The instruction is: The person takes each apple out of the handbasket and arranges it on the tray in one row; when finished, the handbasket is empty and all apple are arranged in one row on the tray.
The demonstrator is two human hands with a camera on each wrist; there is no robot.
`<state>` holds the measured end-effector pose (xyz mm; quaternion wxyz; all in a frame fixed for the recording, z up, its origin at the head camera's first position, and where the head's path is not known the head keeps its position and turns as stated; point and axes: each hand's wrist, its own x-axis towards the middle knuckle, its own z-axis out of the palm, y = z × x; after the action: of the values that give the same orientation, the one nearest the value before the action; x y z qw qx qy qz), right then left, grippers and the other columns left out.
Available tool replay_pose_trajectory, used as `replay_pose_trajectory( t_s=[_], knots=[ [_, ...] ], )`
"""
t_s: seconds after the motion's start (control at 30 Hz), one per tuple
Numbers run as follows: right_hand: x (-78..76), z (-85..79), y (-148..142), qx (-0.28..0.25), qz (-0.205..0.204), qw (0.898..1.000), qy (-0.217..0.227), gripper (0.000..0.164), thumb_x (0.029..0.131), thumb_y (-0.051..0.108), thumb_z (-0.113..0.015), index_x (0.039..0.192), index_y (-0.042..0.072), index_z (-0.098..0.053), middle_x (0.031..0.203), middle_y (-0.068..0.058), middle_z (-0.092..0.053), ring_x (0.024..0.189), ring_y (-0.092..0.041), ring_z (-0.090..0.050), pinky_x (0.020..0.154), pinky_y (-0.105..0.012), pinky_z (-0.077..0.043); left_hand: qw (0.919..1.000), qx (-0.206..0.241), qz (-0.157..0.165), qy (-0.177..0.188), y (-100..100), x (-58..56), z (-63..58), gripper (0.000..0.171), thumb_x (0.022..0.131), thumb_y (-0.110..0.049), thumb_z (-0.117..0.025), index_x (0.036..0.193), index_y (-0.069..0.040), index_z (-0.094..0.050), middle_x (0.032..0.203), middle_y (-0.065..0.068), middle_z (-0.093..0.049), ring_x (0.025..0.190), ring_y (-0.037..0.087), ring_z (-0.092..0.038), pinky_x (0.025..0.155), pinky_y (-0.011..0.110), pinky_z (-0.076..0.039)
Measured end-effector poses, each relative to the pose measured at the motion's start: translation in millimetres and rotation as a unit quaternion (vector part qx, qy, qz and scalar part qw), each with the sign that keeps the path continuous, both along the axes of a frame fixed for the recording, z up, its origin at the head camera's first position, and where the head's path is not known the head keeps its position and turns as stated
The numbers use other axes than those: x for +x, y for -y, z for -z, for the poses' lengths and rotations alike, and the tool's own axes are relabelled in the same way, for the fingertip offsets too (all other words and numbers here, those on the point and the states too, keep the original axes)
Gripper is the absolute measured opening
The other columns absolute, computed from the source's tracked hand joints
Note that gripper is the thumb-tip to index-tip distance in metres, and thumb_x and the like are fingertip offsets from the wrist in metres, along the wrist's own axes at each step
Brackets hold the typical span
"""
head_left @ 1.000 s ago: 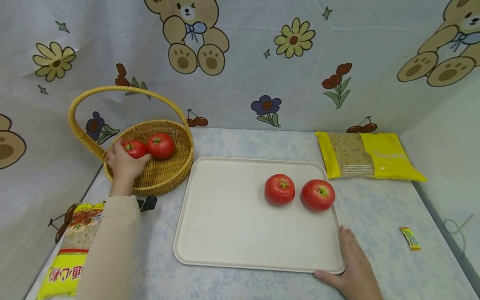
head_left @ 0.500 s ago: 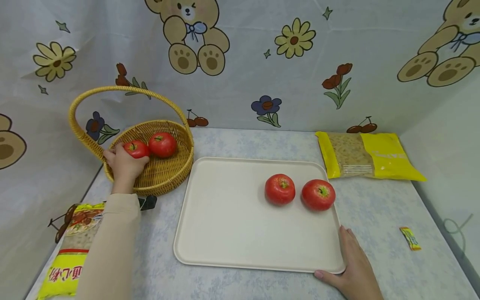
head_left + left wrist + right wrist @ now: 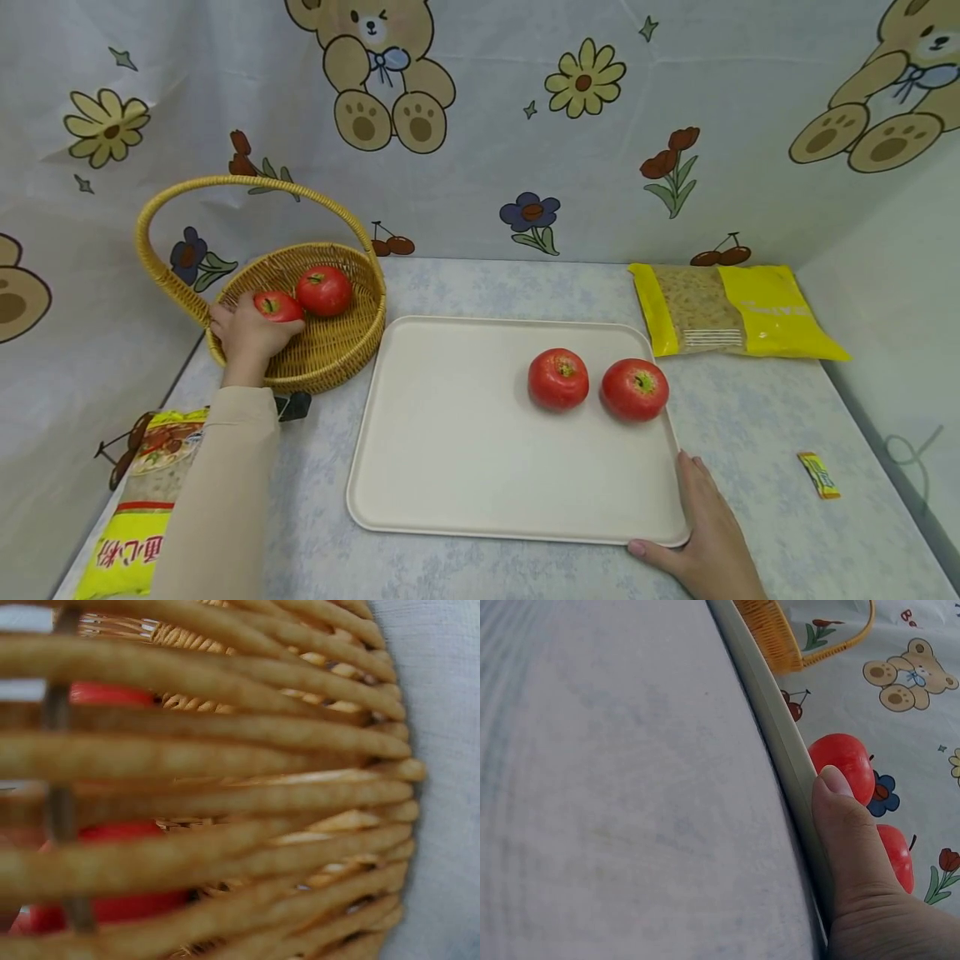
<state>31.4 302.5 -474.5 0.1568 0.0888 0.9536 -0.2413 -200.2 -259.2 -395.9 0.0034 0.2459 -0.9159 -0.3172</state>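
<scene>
My left hand (image 3: 253, 337) reaches over the near left rim of a wicker basket (image 3: 330, 367) and holds a red apple (image 3: 277, 307), with thumb and fingers around it. A second apple (image 3: 324, 291) lies beside it in the basket. In the left wrist view, the basket's canes (image 3: 225, 757) fill the foreground, and red fruit (image 3: 124, 906) shows through the gaps. My right hand (image 3: 708, 533) rests at the near right corner of a white tray (image 3: 450, 433), fingers along its side and thumb (image 3: 847, 825) on the near edge. Two apples (image 3: 558, 379) sit on the tray's right half.
A yellow bag of pasta (image 3: 735, 310) lies behind the tray at the right. Another pasta bag (image 3: 142, 508) lies at the left, partly under my left sleeve. A small yellow wrapped packet (image 3: 819, 475) is at the right. The basket's tall handle (image 3: 247, 181) arches above it.
The apple in my left hand has shifted slightly right and towards me within the basket. My right hand and the tray stay where they were.
</scene>
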Motion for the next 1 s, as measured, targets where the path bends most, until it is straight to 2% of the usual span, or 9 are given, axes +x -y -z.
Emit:
replay_pose_trajectory(
  t_s=[0.07, 0.27, 0.43, 0.53, 0.7, 0.87, 1.0],
  knots=[
    [0.6, -0.2, 0, 0.000, -0.002, 1.000, -0.004, 0.151, 0.059, 0.075, -0.078, 0.157, 0.001, 0.011, 0.162, -0.032, -0.005, 0.149, -0.051, -0.002, 0.106, -0.077, -0.017, 0.9999, 0.001, 0.008, 0.012, 0, 1.1, -1.4, 0.098, 0.082, -0.032, -0.075, 0.155, 0.000, -0.018, 0.155, 0.033, -0.003, 0.142, 0.052, -0.008, 0.110, 0.067, -0.029],
    [-0.3, -0.5, 0, 0.001, 0.000, 1.000, -0.004, 0.151, 0.059, 0.076, -0.078, 0.157, 0.002, 0.010, 0.162, -0.032, -0.005, 0.148, -0.051, -0.003, 0.106, -0.078, -0.018, 0.9973, 0.027, 0.047, 0.049, 1, 3.9, -6.0, 0.100, 0.085, -0.031, -0.070, 0.155, -0.002, -0.005, 0.148, 0.039, -0.020, 0.133, 0.056, -0.029, 0.107, 0.067, -0.035],
    [0.6, -1.3, 1, 0.005, -0.006, 1.000, -0.006, 0.150, 0.060, 0.076, -0.077, 0.157, 0.001, 0.010, 0.161, -0.032, -0.006, 0.148, -0.051, -0.005, 0.106, -0.078, -0.018, 0.9977, 0.017, 0.046, 0.047, -2, 8.4, -9.4, 0.100, 0.085, -0.034, -0.071, 0.155, 0.000, -0.008, 0.147, 0.039, -0.022, 0.133, 0.056, -0.027, 0.105, 0.068, -0.036],
    [1.2, -1.9, 1, 0.003, -0.007, 1.000, -0.010, 0.150, 0.059, 0.075, -0.078, 0.157, 0.001, 0.009, 0.161, -0.032, -0.007, 0.148, -0.051, -0.005, 0.105, -0.078, -0.018, 0.9984, -0.013, 0.040, 0.036, -9, 13.4, -15.8, 0.100, 0.083, -0.038, -0.071, 0.154, 0.000, -0.012, 0.145, 0.039, -0.025, 0.131, 0.056, -0.029, 0.102, 0.068, -0.037],
    [1.1, -1.8, 2, 0.002, -0.007, 1.000, -0.012, 0.150, 0.060, 0.075, -0.078, 0.157, 0.001, 0.009, 0.161, -0.033, -0.007, 0.148, -0.051, -0.004, 0.106, -0.077, -0.018, 0.9979, -0.056, 0.032, 0.003, -21, 25.4, -34.5, 0.101, 0.081, -0.042, -0.073, 0.154, 0.000, -0.017, 0.143, 0.040, -0.029, 0.130, 0.056, -0.031, 0.098, 0.069, -0.037],
    [1.7, -2.1, 2, -0.001, -0.004, 1.000, -0.013, 0.150, 0.060, 0.075, -0.078, 0.157, 0.001, 0.010, 0.161, -0.032, -0.006, 0.148, -0.051, -0.003, 0.106, -0.077, -0.018, 0.9970, -0.059, 0.040, -0.032, -35, 41.7, -50.3, 0.101, 0.080, -0.043, -0.074, 0.155, -0.004, -0.019, 0.143, 0.037, -0.030, 0.128, 0.055, -0.034, 0.094, 0.069, -0.043],
    [2.4, -2.3, 1, -0.003, -0.004, 1.000, -0.018, 0.150, 0.059, 0.074, -0.079, 0.157, 0.002, 0.009, 0.161, -0.032, -0.006, 0.149, -0.051, -0.002, 0.107, -0.076, -0.018, 0.9945, -0.052, 0.063, -0.066, -53, 56.4, -61.5, 0.098, 0.079, -0.043, -0.074, 0.153, -0.005, -0.023, 0.138, 0.033, -0.036, 0.124, 0.050, -0.037, 0.089, 0.067, -0.048]
  ],
)
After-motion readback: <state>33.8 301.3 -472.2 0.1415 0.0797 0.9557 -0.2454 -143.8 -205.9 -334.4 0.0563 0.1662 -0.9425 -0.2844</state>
